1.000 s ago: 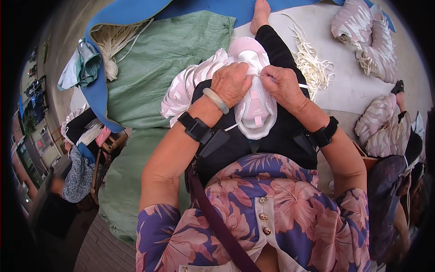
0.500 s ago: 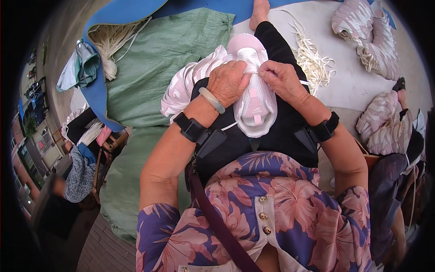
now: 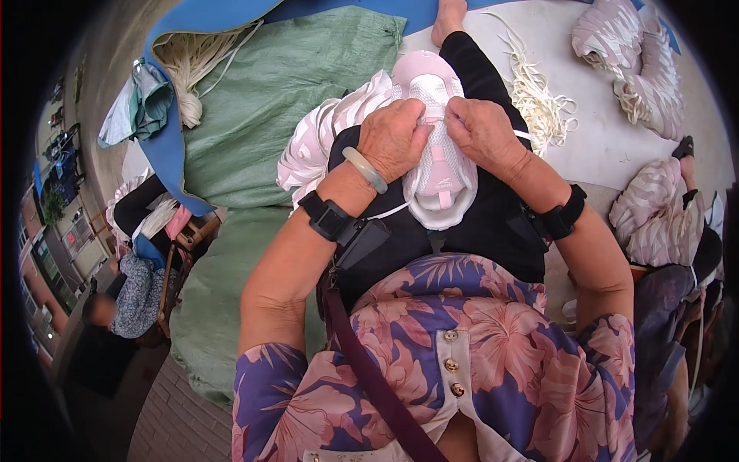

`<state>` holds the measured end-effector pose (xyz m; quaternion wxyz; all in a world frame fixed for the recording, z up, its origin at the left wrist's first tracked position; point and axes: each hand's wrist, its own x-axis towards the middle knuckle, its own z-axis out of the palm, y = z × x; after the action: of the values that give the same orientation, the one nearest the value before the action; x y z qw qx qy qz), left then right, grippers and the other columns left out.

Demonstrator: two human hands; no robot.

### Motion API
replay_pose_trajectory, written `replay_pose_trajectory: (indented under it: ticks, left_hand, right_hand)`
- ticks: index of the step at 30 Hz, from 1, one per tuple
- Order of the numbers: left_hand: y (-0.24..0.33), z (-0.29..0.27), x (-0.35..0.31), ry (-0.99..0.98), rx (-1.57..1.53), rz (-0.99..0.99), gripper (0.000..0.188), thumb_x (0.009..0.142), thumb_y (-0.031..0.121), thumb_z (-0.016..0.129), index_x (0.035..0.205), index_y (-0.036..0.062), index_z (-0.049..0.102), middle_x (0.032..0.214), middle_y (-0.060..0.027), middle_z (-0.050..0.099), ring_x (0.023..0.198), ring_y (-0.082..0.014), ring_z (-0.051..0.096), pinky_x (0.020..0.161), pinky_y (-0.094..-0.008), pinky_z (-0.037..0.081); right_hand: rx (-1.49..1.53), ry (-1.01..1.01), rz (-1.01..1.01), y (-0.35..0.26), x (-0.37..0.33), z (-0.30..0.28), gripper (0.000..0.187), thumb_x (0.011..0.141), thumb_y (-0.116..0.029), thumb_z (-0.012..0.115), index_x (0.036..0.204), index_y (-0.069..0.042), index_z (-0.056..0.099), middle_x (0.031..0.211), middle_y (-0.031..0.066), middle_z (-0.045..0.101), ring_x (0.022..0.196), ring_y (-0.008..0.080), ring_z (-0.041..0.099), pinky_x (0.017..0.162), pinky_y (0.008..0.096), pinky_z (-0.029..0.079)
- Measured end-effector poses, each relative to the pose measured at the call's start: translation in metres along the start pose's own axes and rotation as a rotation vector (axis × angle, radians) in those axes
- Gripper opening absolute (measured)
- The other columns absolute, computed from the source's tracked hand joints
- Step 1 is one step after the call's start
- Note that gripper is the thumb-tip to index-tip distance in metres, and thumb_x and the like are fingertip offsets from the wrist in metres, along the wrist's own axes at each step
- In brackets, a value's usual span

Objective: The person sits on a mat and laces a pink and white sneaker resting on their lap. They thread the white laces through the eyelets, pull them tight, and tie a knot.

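Observation:
A pink and white sneaker (image 3: pixel 443 179) lies on my lap, its toe pointing away from me and its heel opening toward me. Both hands are over its lacing area, one at each side of the tongue. My left hand (image 3: pixel 394 142), with a pale bangle at the wrist, is closed in a pinch on the white shoelace (image 3: pixel 391 212), whose loose end trails below it. My right hand (image 3: pixel 485 137) pinches too, and a lace end (image 3: pixel 522 135) sticks out beside it. The fingers hide the eyelets.
White and pink shoe uppers (image 3: pixel 308 146) are bundled beside my left knee, next to a green woven sack (image 3: pixel 269 115). Loose white laces (image 3: pixel 539 108) lie on the pale sheet. More uppers (image 3: pixel 647 65) sit far right. A person (image 3: pixel 138 296) sits at left, another (image 3: pixel 662 323) at right.
My hands have turned slightly, with the thumbs drawn in over the tongue, and the lace stretch between them is now less visible. The whole view has shifted a little.

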<state>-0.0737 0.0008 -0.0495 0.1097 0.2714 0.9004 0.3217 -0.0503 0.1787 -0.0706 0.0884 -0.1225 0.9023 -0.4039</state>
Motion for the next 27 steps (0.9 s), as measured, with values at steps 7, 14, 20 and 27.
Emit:
replay_pose_trajectory:
  ticks: [7, 14, 20, 27]
  left_hand:
    - [-0.001, 0.0, -0.004, 0.025, -0.046, -0.009, 0.021, 0.07, 0.009, 0.067, 0.085, 0.0027, 0.054, 0.069, -0.0111, 0.057, 0.057, -0.0242, 0.056, 0.053, -0.0337, 0.045]
    - [-0.003, 0.001, -0.006, 0.043, -0.041, -0.038, 0.02, 0.07, 0.008, 0.066, 0.085, 0.0029, 0.055, 0.066, -0.0088, 0.055, 0.053, -0.0201, 0.055, 0.051, -0.0313, 0.044]
    - [-0.001, 0.001, -0.006, 0.038, 0.004, -0.036, 0.022, 0.069, 0.009, 0.067, 0.086, 0.0023, 0.055, 0.067, -0.009, 0.056, 0.053, -0.0196, 0.055, 0.052, -0.0301, 0.045]
    - [0.006, 0.001, -0.017, 0.059, -0.141, -0.183, 0.028, 0.067, 0.01, 0.069, 0.09, 0.0015, 0.055, 0.068, -0.0064, 0.055, 0.053, -0.0153, 0.053, 0.053, -0.0274, 0.046]
  right_hand:
    - [0.711, -0.179, 0.273, 0.015, -0.001, 0.005, 0.012, 0.078, -0.013, 0.054, 0.078, -0.002, 0.058, 0.069, 0.0165, 0.058, 0.06, 0.0299, 0.056, 0.06, 0.0346, 0.045]
    - [0.374, -0.128, -0.01, 0.012, 0.009, 0.0, 0.013, 0.08, -0.014, 0.052, 0.078, -0.003, 0.057, 0.073, 0.0176, 0.058, 0.066, 0.0317, 0.057, 0.062, 0.0363, 0.045]
    - [0.115, 0.024, -0.058, 0.009, -0.002, 0.018, 0.01, 0.082, -0.012, 0.054, 0.084, -0.003, 0.052, 0.066, 0.0141, 0.05, 0.06, 0.0264, 0.049, 0.059, 0.0318, 0.043]
    - [0.342, 0.063, 0.23, 0.004, -0.011, 0.016, 0.015, 0.081, -0.017, 0.055, 0.081, -0.004, 0.05, 0.071, 0.0148, 0.057, 0.07, 0.0352, 0.057, 0.061, 0.0432, 0.044]
